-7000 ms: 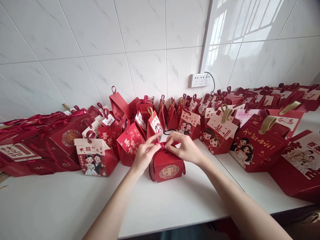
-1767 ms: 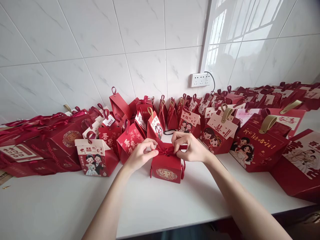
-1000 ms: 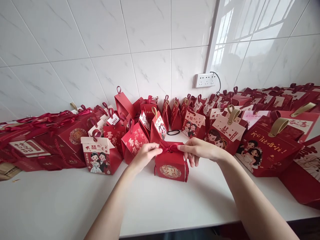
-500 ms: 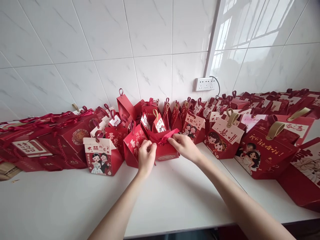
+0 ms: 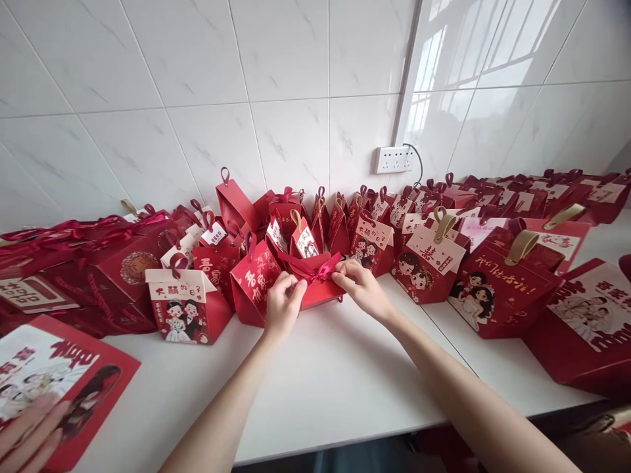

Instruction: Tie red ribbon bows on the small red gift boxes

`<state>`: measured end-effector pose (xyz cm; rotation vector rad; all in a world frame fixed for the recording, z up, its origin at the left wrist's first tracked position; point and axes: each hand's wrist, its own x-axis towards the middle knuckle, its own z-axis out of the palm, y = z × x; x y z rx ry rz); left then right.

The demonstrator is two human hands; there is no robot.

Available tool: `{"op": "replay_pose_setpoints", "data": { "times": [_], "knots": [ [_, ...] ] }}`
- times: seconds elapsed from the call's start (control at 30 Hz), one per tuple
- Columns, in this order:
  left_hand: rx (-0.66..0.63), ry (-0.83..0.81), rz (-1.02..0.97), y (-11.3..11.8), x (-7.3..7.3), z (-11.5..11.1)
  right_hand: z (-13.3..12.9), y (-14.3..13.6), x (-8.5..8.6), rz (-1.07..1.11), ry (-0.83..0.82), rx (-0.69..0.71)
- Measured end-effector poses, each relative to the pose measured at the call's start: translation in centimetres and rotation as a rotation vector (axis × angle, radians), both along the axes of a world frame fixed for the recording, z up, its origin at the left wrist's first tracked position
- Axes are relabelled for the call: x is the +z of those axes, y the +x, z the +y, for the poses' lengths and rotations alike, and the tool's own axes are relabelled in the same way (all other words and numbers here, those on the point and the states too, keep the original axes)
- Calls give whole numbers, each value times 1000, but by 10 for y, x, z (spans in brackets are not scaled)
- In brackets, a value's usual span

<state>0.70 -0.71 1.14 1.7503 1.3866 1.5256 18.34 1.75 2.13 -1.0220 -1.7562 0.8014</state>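
In the middle stands a red gift box (image 5: 321,293) with a dark red ribbon bow (image 5: 316,270) across its top. My left hand (image 5: 284,303) is closed at the bow's left side, thumb and fingers pinched on the ribbon. On the other side, my right hand (image 5: 363,284) pinches the ribbon's right part between thumb and fingertips. Both hands partly cover the box. Close on its left leans a red box with gold characters (image 5: 256,279), and behind it stands a small red and cream box with a looped handle (image 5: 304,240).
At the lower left, another person's hand (image 5: 32,430) is on a flat red and white printed piece (image 5: 101,374). Red ribboned boxes (image 5: 113,263) are massed at left; handled boxes (image 5: 503,282) line the right. A power strip (image 5: 394,159) is on the tiled wall above the white table (image 5: 340,387).
The other person's hand and the red and white piece have come into view at lower left. My hands still grip the ribbon; its bow is more spread. The view has shifted slightly.
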Motion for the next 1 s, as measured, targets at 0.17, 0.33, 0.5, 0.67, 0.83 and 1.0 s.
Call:
{"op": "replay_pose_setpoints", "data": {
  "times": [0.17,0.33,0.5,0.67,0.83,1.0],
  "knots": [
    [-95,-15,-44,-7,2,4,8,4,-7,139,-63,112],
    [-148,-15,-31,-12,5,6,12,10,-8,221,-172,234],
    [-147,-14,-8,-12,7,5,13,12,-6,264,-237,286],
    [-116,-6,10,-12,7,7,12,11,-4,270,-270,293],
    [-110,-15,4,-11,8,7,10,10,-1,297,-321,282],
    [-114,-57,-30,-10,10,5,9,11,0,339,-363,299]
  ]
}}
